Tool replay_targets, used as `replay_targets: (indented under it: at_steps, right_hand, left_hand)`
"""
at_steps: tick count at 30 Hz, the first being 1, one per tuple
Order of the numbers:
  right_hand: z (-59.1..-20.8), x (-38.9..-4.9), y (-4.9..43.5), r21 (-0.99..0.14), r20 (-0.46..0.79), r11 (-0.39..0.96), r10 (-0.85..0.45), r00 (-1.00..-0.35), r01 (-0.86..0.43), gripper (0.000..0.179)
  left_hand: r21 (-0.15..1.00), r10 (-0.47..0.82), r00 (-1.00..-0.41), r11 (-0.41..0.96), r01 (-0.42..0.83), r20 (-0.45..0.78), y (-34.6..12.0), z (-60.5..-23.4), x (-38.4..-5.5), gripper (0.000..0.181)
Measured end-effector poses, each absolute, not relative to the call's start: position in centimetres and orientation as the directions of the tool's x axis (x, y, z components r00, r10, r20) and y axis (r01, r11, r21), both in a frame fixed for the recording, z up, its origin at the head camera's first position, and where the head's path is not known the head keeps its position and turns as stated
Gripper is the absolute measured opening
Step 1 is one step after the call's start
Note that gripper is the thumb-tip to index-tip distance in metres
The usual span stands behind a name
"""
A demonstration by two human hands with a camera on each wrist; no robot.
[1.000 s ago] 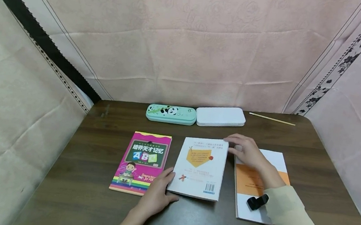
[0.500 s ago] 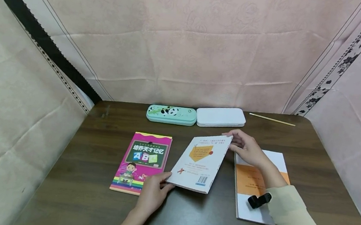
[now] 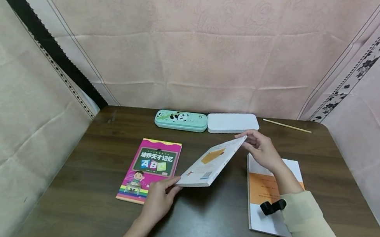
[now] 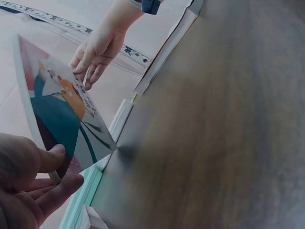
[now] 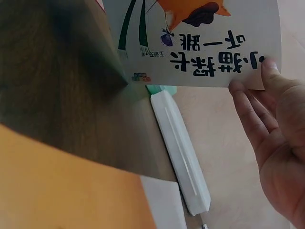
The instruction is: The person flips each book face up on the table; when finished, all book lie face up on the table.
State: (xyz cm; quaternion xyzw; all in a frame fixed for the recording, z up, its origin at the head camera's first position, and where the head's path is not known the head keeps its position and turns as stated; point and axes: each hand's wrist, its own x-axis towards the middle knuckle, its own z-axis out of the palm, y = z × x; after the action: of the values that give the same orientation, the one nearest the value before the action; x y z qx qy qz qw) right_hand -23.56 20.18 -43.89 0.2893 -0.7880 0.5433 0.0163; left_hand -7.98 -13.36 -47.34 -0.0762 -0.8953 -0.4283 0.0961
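White book (image 3: 211,164) is kinda tilted over the worktop (image 3: 212,234), left grip (image 3: 158,201) and right grip (image 3: 261,150) pinching opposite corners, prob so neither end droops

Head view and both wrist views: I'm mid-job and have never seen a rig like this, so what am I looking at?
No machine here, just a person's bare hands. The head view looks forward and down from their head; each wrist view watches one hand's work. The left hand and right hand hold a tilted white book by opposite corners; the wrist views show its pictured cover. On the table, a pink book lies left, an orange-and-white book right, and farther back a green case, white case and thin stick.
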Motion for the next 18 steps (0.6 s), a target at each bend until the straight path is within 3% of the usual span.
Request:
replay_targets:
  at_steps: [8,18]
  right_hand:
    - [-40.7,-22.3,18.7,-0.804,0.369,0.334,-0.369,-0.853,-0.492,0.021]
    - [-41.0,-23.6,18.5,-0.789,0.354,0.415,-0.294,-0.888,-0.452,0.022]
  left_hand:
    - [0.778,0.027,-0.961,0.581,0.239,0.275,-13.8,-46.8,-8.0,0.027]
    - [0.834,0.012,-0.98,0.523,0.176,0.2,-13.9,-46.0,-7.8,0.024]
